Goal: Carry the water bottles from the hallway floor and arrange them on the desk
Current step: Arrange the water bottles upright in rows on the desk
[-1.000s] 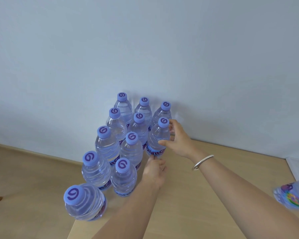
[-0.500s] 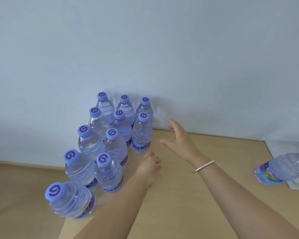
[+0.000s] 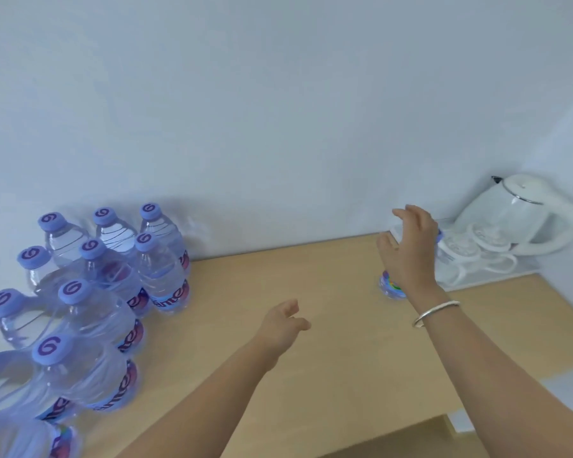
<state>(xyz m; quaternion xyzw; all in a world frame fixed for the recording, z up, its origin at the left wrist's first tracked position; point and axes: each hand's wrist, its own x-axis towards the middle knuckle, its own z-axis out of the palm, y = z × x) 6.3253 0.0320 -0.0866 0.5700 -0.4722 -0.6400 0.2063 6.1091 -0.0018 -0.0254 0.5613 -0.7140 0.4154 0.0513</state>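
Note:
Several clear water bottles (image 3: 159, 272) with purple caps stand upright in tight rows at the desk's (image 3: 328, 375) left side, against the wall. One more bottle (image 3: 391, 288) lies tilted at the back right, mostly hidden behind my right hand (image 3: 411, 252). That hand reaches over it with fingers spread and curved, and I see no firm grip. My left hand (image 3: 278, 328) hovers over the bare middle of the desk, fingers relaxed and holding nothing.
A white kettle (image 3: 523, 213) and white cups (image 3: 473, 252) sit on a white tray (image 3: 510, 274) in the back right corner, just beyond the lying bottle. The desk's front edge runs along the lower right.
My right hand let go of the upright bottle in the group and swung right to the lying bottle. My left hand drew away from the group. The view turned right, revealing the kettle.

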